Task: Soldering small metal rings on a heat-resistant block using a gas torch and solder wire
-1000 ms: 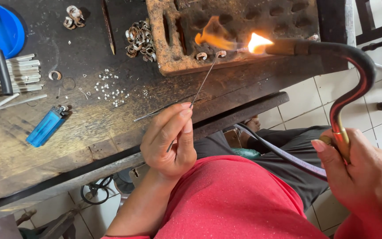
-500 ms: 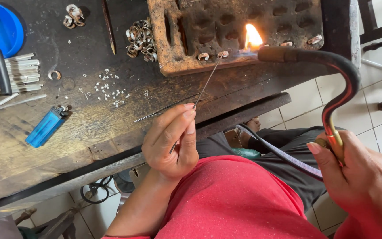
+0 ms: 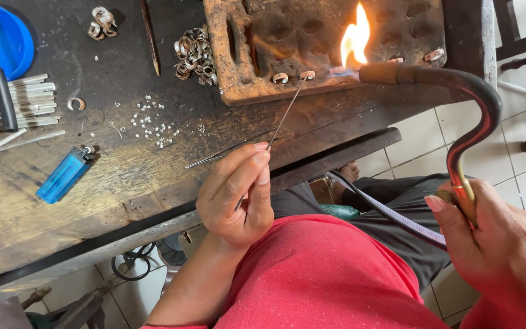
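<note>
Now the left hand [image 3: 238, 192] pinches a thin metal pick [image 3: 284, 113], its tip touching a small ring [image 3: 306, 75] on the charred soldering block [image 3: 263, 49]. The right hand [image 3: 500, 244] is clenched around the curved torch [image 3: 458, 91], whose flame [image 3: 355, 39] plays on pieces farther right along the block's front edge. Several rings on that edge look unfinished; a heap of rings [image 3: 195, 53] waits on the counter [image 3: 123, 164]. Compared with half a second ago, the flame stands taller and the nozzle has shifted slightly left.
</note>
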